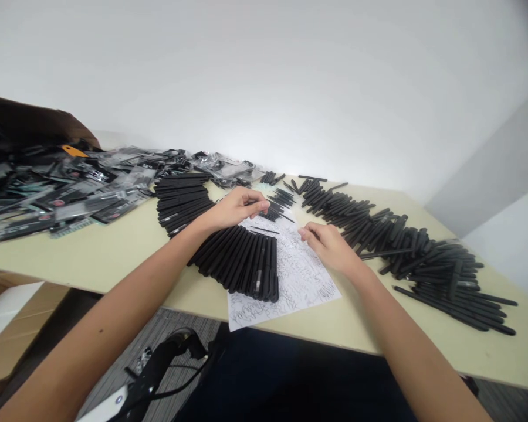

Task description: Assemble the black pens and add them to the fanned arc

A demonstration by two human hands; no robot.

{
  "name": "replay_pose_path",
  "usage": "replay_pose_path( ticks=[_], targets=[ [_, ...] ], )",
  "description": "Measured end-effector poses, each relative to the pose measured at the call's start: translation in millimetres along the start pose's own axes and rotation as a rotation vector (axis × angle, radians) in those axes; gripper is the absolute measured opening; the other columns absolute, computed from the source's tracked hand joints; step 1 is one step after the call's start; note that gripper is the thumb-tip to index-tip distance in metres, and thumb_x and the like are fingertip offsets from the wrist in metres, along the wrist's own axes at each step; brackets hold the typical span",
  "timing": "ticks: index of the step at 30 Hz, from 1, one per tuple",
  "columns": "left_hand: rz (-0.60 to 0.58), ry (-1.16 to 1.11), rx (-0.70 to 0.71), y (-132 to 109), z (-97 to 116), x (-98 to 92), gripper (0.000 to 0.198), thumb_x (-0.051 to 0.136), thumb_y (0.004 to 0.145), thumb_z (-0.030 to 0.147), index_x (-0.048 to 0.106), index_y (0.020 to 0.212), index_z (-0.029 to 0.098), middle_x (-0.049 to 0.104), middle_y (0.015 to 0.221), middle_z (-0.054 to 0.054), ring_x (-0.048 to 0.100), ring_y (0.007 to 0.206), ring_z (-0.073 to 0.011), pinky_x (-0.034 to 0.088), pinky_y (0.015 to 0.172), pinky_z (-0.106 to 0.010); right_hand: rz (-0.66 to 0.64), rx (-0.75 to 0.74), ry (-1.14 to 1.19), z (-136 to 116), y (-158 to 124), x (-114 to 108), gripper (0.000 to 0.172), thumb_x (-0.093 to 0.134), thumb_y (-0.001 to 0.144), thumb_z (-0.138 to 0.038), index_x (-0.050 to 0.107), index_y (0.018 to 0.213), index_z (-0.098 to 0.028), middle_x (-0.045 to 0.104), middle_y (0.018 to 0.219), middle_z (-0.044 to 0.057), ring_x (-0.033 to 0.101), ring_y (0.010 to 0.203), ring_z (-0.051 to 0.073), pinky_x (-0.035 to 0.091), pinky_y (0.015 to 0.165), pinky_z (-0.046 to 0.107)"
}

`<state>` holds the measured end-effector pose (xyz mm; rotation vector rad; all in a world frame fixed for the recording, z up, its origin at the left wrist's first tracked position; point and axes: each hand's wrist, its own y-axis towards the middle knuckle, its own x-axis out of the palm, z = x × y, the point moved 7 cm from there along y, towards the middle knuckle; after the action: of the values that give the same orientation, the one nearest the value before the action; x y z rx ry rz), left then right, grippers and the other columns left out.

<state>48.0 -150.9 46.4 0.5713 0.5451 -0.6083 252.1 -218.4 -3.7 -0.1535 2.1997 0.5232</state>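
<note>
My left hand (239, 206) is raised above the paper's upper left part, its thumb and fingertips pinched together. Facing it from the right, my right hand (326, 241) is also closed in a pinch. I cannot make out anything between the fingers of either hand. Below my left hand, black pens (237, 258) lie side by side in a curved row, partly over a scribbled sheet of paper (299, 275). A single thin black stick (264, 230), like a pen refill, rests on the sheet. More thin dark sticks (282, 198) are bunched behind it.
A long heap of black pens (405, 246) runs down the table's right side. Clear plastic packets (92, 187) are piled at the left beside a cardboard box (39, 120). The white wall (290, 88) stands behind the table. Another open carton (17, 328) is below the left edge.
</note>
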Motion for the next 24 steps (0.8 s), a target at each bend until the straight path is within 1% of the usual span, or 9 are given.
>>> replay_pose_path(
  ticks=[2,4,6,7,10,13,15,19,24],
  targets=[
    [0.013,-0.032,-0.011,-0.2,-0.8,-0.4,0.04,0.061,0.094,0.051,0.069,0.082,0.014,0.051,0.061,0.001,0.041,0.052,-0.0079,0.032,0.05,-0.021,-0.05,0.016,0.071,-2.6,-0.6,3.3,0.04,0.044,0.103,-0.044,0.064,0.08,-0.019,0.059,0.065,-0.001,0.051,0.059,0.014,0.037,0.063,0.028],
    [0.025,-0.077,-0.026,-0.6,-1.0,0.1,0.04,0.062,0.094,0.051,0.068,0.081,0.014,0.049,0.06,0.002,0.04,0.052,-0.0076,0.03,0.05,-0.021,-0.126,0.039,0.178,-5.8,-1.7,8.9,0.044,0.042,0.103,-0.05,0.063,0.079,-0.019,0.052,0.06,-0.003,0.045,0.053,0.013,0.036,0.057,0.027],
    [0.006,-0.114,-0.029,-0.9,0.2,3.3,0.039,0.062,0.094,0.051,0.068,0.082,0.014,0.046,0.057,0.003,0.037,0.051,-0.0074,0.028,0.049,-0.021,-0.19,0.054,0.275,-9.8,-3.0,13.7,0.048,0.04,0.103,-0.055,0.062,0.079,-0.02,0.045,0.056,-0.005,0.041,0.05,0.012,0.033,0.053,0.026],
    [-0.01,-0.125,-0.024,-1.0,1.3,5.5,0.04,0.062,0.094,0.051,0.069,0.082,0.014,0.044,0.056,0.003,0.036,0.05,-0.0073,0.027,0.048,-0.021,-0.201,0.057,0.303,-11.5,-3.3,14.6,0.049,0.04,0.102,-0.057,0.061,0.079,-0.02,0.044,0.056,-0.005,0.039,0.05,0.012,0.033,0.051,0.026],
    [-0.046,-0.13,-0.003,-1.1,4.1,10.0,0.041,0.062,0.093,0.053,0.07,0.083,0.013,0.042,0.055,0.003,0.033,0.05,-0.0074,0.025,0.048,-0.022,-0.164,0.049,0.322,-14.4,-2.4,12.3,0.047,0.045,0.1,-0.06,0.061,0.079,-0.02,0.045,0.059,-0.005,0.04,0.053,0.012,0.033,0.053,0.026],
    [-0.043,-0.121,0.003,-0.7,4.2,9.3,0.043,0.063,0.092,0.054,0.071,0.083,0.013,0.043,0.055,0.003,0.034,0.05,-0.0076,0.025,0.048,-0.022,-0.1,0.006,0.332,-16.3,-0.4,7.2,0.046,0.051,0.097,-0.059,0.057,0.075,-0.019,0.048,0.066,-0.003,0.043,0.06,0.012,0.034,0.058,0.026],
    [-0.039,-0.111,0.005,-0.4,4.1,7.8,0.043,0.063,0.092,0.054,0.071,0.082,0.013,0.045,0.056,0.003,0.035,0.05,-0.0076,0.026,0.048,-0.022,-0.057,-0.007,0.332,-15.5,0.3,3.7,0.045,0.053,0.096,-0.058,0.054,0.073,-0.02,0.048,0.068,-0.003,0.043,0.063,0.013,0.034,0.059,0.027],
    [-0.029,-0.08,0.003,-0.6,5.0,4.7,0.042,0.063,0.092,0.054,0.071,0.082,0.014,0.049,0.059,0.001,0.038,0.052,-0.0082,0.028,0.05,-0.022,-0.006,0.021,0.327,-11.4,0.2,-0.5,0.044,0.055,0.096,-0.056,0.053,0.073,-0.02,0.043,0.066,-0.004,0.039,0.061,0.012,0.03,0.057,0.028],
    [-0.018,-0.037,-0.008,-1.4,5.1,2.3,0.041,0.062,0.092,0.053,0.071,0.082,0.014,0.053,0.062,0.0,0.04,0.053,-0.0085,0.03,0.051,-0.022,0.038,-0.004,0.345,-12.7,0.3,-5.4,0.044,0.055,0.096,-0.055,0.054,0.07,-0.019,0.045,0.067,-0.003,0.04,0.062,0.013,0.031,0.059,0.028]
  ],
)
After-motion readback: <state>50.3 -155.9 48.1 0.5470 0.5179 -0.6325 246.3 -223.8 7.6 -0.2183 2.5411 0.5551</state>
